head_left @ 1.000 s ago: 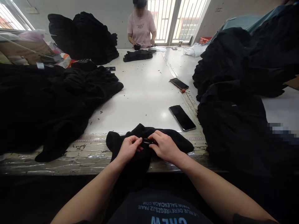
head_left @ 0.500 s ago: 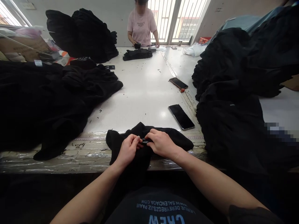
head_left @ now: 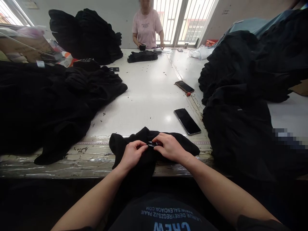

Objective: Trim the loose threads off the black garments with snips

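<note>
A black garment (head_left: pixel 178 141) lies bunched at the near edge of the table, part of it hanging over the front. My right hand (head_left: pixel 169 147) is closed around small metal thread snips (head_left: pixel 151 144), whose blades point left over the cloth. My left hand (head_left: pixel 134 153) pinches with thumb and forefinger right at the blade tips. What it pinches, cloth or thread, is too small to make out. Most of the snips is hidden inside my right fingers.
Black garments are heaped on the left (head_left: pixel 48 106) and right (head_left: pixel 231 128). Two phones, a near one (head_left: pixel 187 121) and a farther one (head_left: pixel 184 86), lie right of centre. Across the table (head_left: pixel 149 93) stands a person in a pink shirt (head_left: pixel 147 29), behind a folded black garment (head_left: pixel 142 56).
My right hand has shifted slightly right, and the snips' blades show more clearly. My left fingers have straightened a little, with the pinch now at the blade tips. The garment has hardly moved.
</note>
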A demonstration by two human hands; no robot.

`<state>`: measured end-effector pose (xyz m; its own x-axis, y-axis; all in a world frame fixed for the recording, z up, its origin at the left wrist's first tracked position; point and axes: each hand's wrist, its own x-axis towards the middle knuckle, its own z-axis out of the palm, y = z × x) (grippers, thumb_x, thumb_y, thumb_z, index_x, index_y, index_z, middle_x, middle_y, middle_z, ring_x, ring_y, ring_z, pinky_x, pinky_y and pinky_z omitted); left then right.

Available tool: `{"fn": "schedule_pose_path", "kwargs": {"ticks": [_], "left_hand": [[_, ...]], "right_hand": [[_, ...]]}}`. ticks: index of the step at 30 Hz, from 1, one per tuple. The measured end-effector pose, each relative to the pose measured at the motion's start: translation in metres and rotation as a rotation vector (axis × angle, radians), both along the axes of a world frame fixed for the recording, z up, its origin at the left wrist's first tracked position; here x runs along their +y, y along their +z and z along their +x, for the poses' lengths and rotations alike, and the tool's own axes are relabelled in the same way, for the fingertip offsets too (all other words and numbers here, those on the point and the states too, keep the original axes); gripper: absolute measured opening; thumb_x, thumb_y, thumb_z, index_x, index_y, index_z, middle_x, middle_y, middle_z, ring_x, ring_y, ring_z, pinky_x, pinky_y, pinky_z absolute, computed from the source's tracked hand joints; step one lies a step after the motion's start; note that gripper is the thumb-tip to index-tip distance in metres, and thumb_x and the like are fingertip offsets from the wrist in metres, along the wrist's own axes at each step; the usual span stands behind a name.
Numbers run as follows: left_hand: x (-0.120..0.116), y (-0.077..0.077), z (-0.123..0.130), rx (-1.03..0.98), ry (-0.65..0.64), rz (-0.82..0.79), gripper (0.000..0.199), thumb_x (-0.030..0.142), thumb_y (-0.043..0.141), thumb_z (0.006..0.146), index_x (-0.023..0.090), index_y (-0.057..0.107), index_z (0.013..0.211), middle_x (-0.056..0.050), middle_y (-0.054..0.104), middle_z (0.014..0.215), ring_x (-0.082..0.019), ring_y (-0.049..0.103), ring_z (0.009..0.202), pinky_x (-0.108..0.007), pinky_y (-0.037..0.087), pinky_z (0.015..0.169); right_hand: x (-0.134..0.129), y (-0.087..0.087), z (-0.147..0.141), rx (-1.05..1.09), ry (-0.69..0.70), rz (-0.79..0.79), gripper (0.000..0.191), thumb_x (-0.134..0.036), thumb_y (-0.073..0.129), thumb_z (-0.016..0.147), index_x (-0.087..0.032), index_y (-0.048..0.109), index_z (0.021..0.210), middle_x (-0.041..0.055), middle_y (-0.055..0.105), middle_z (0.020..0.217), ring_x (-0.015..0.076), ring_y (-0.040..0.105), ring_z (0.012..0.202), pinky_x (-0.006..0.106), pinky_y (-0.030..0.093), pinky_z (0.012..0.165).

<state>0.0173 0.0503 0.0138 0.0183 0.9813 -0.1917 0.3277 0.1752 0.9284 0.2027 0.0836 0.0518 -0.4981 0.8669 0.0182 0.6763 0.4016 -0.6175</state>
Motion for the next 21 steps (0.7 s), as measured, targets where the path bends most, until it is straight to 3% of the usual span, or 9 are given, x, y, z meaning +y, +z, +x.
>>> {"fn": "schedule_pose_path", "kwargs": {"ticks": [3, 10, 16, 21], "left_hand": [[0.003, -0.001, -0.003, -0.080, -0.004, -0.065, 0.024, 0.038, 0.057, 0.078, 0.015, 0.061, 0.075, -0.004, 0.064, 0.068, -0.018, 0.063, 0.065, -0.029, 0.051, 0.058], [-0.001, -0.001, -0.002, -0.118, -0.006, -0.049, 0.027, 0.043, 0.050, 0.084, 0.017, 0.055, 0.077, -0.005, 0.064, 0.077, -0.017, 0.064, 0.068, -0.029, 0.051, 0.060], [-0.007, 0.010, 0.001, 0.091, -0.025, 0.139, 0.024, 0.039, 0.048, 0.087, 0.020, 0.053, 0.072, 0.000, 0.058, 0.066, -0.016, 0.055, 0.062, -0.028, 0.041, 0.060], [-0.006, 0.007, 0.004, 0.130, -0.025, 0.160, 0.025, 0.038, 0.046, 0.088, 0.020, 0.051, 0.071, 0.001, 0.054, 0.062, -0.015, 0.051, 0.059, -0.027, 0.038, 0.057]], "right_hand": [[0.001, 0.000, -0.001, -0.048, 0.025, -0.011, 0.019, -0.015, 0.066, 0.074, -0.019, 0.069, 0.093, 0.0025, 0.065, 0.088, 0.0145, 0.059, 0.077, 0.026, 0.045, 0.072], [0.003, 0.015, -0.010, -0.228, 0.100, 0.009, 0.019, -0.019, 0.062, 0.078, -0.020, 0.069, 0.095, 0.0053, 0.066, 0.096, 0.0176, 0.062, 0.086, 0.027, 0.045, 0.075], [0.004, 0.022, -0.020, -0.399, 0.136, 0.044, 0.019, -0.022, 0.056, 0.080, -0.021, 0.069, 0.094, 0.0071, 0.066, 0.096, 0.0215, 0.063, 0.085, 0.029, 0.044, 0.069], [0.003, 0.023, -0.024, -0.457, 0.138, 0.046, 0.020, -0.019, 0.054, 0.079, -0.019, 0.068, 0.093, 0.0093, 0.066, 0.094, 0.0230, 0.064, 0.082, 0.030, 0.045, 0.066]]}}
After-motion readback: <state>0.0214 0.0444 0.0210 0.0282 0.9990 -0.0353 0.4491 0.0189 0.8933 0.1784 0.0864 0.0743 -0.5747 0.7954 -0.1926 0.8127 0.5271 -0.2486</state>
